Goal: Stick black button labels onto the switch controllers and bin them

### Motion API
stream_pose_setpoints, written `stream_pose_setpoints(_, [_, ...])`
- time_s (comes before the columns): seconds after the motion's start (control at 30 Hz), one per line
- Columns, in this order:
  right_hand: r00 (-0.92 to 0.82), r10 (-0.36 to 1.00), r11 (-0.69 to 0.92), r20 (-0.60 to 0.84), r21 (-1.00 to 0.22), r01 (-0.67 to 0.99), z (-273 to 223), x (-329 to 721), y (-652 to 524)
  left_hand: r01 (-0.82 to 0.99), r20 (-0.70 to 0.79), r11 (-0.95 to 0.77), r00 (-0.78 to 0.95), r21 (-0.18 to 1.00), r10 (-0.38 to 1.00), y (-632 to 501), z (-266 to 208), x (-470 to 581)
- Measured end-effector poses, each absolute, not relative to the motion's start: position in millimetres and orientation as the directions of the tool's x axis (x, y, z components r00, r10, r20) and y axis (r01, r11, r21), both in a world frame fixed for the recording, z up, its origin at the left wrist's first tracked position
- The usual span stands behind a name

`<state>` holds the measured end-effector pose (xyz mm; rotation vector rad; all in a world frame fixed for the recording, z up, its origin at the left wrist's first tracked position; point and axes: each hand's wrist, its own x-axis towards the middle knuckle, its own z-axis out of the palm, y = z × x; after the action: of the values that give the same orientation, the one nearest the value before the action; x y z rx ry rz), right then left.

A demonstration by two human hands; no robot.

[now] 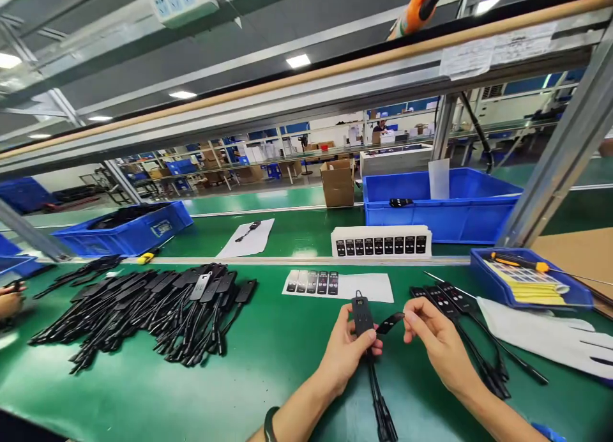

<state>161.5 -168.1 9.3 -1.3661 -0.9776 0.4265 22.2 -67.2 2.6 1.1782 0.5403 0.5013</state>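
**Electronics assembly workshop on a factory floor**

You are in a factory workshop, at an assembly bench. Its long green worktop [215, 397] spreads before you beneath a metal frame [560, 154], with a socket box [184, 2] mounted overhead. To your left, black cabled units [129, 290] lie heaped in batch quantity, and printed labels [313, 281] sit in rows on white backing. Around you are blue plastic bins [440, 213], a screwdriver [520, 262] and a white work glove [536, 336]. Past the frame you see ceiling light panels [297, 61], cardboard cartons [338, 185], more long benches [345, 151] and another person [382, 127]; a co-worker's hand [9, 301] shows at far left.
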Motion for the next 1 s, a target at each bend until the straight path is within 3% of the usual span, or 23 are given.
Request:
stream_pose_setpoints(0.37, [0.548,0.803,0.156,0.232,-0.971,0.182,17.6,160.2,-169.5,0.006,-0.207,0.478,0.906,0.879,0.37,-79.1,9.5,18.3])
stream_pose_setpoints(1.0, [0.509,0.858,0.068,0.068,-0.998,0.02,20.4,160.2,-170.4,0.05,-0.203,0.481,0.941,0.875,0.271,-78.6,12.9,16.5])
